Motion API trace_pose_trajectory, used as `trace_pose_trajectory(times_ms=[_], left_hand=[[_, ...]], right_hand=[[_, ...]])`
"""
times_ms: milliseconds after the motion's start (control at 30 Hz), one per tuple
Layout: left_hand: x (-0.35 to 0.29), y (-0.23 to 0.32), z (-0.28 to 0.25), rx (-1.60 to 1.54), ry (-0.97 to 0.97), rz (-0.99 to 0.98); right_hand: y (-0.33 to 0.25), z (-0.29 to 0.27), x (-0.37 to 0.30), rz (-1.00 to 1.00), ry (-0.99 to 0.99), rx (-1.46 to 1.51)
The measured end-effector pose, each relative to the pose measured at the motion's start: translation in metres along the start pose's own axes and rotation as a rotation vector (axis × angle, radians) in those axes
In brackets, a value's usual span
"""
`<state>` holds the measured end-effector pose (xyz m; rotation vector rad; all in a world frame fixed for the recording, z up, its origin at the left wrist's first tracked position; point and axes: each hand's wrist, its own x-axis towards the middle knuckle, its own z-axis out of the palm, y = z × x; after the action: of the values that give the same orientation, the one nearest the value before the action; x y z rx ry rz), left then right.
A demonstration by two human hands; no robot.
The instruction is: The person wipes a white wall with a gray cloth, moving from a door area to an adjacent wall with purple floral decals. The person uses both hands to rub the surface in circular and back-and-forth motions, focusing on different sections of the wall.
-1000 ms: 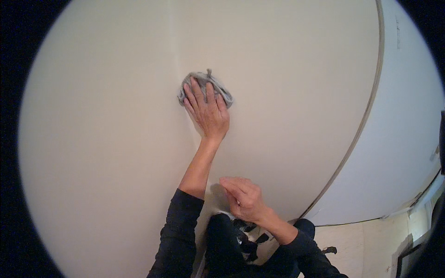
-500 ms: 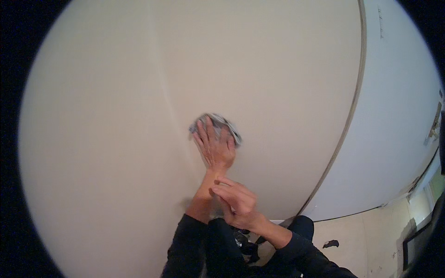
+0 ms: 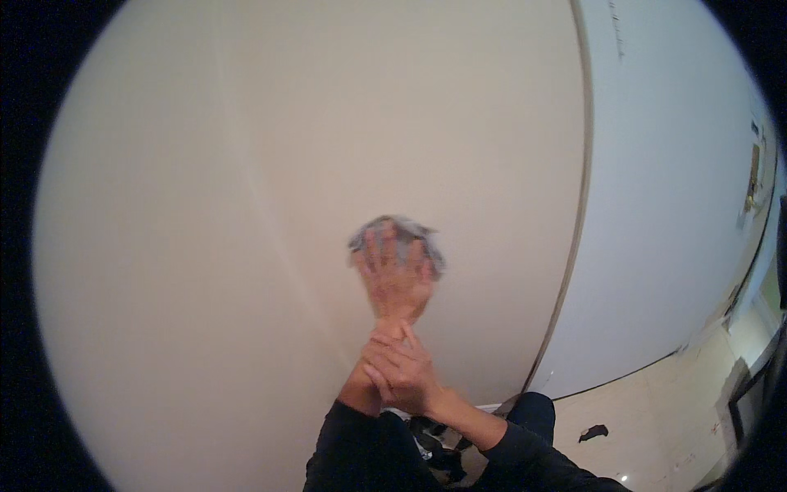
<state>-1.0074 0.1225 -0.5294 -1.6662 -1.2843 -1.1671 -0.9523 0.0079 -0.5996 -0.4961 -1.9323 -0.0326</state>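
Observation:
My left hand (image 3: pixel 398 283) holds a crumpled grey cloth (image 3: pixel 402 230) flat against the cream wall panel (image 3: pixel 393 107). Its fingers lie over the cloth and are smeared by motion. Grey edges of the cloth show beyond the fingertips and on both sides. My right hand (image 3: pixel 402 369) is closed around my left wrist, its fingers wrapped over the top. Both arms are in dark sleeves.
A brownish strip (image 3: pixel 584 164) runs down the panel's right edge, with a pale bluish panel (image 3: pixel 656 205) beyond. Dark items (image 3: pixel 443 455) lie below my arms. A small black scrap (image 3: pixel 593 432) lies on the light floor (image 3: pixel 639 410). A dark-framed object stands far right.
My left hand and the cloth have shifted slightly right and down in view. My right hand, loose beside the left forearm before, now grips the wrist. The whole view has turned somewhat.

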Motion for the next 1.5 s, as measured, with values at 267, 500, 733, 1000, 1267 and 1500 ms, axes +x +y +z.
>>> trace_pose_trajectory(times_ms=[267, 500, 733, 1000, 1267, 1500], left_hand=[[0.087, 0.050, -0.006, -0.001, 0.192, 0.053], [-0.012, 0.060, 0.026, -0.113, -0.033, 0.220], [0.007, 0.051, 0.017, -0.025, 0.161, -0.017], [-0.017, 0.122, 0.037, -0.100, -0.045, 0.342], [0.010, 0.089, 0.012, -0.036, -0.031, 0.143], [0.060, 0.139, 0.011, -0.111, 0.002, 0.230]], right_hand=[[0.018, -0.037, 0.038, -0.063, 0.147, -0.136], [0.036, -0.011, -0.017, -0.042, 0.160, -0.102], [0.021, -0.036, 0.004, -0.061, -0.001, -0.094], [0.044, -0.050, -0.038, 0.093, 0.274, -0.196], [0.027, -0.054, -0.010, -0.037, 0.102, -0.029], [0.046, -0.082, 0.001, -0.028, 0.250, -0.135]])
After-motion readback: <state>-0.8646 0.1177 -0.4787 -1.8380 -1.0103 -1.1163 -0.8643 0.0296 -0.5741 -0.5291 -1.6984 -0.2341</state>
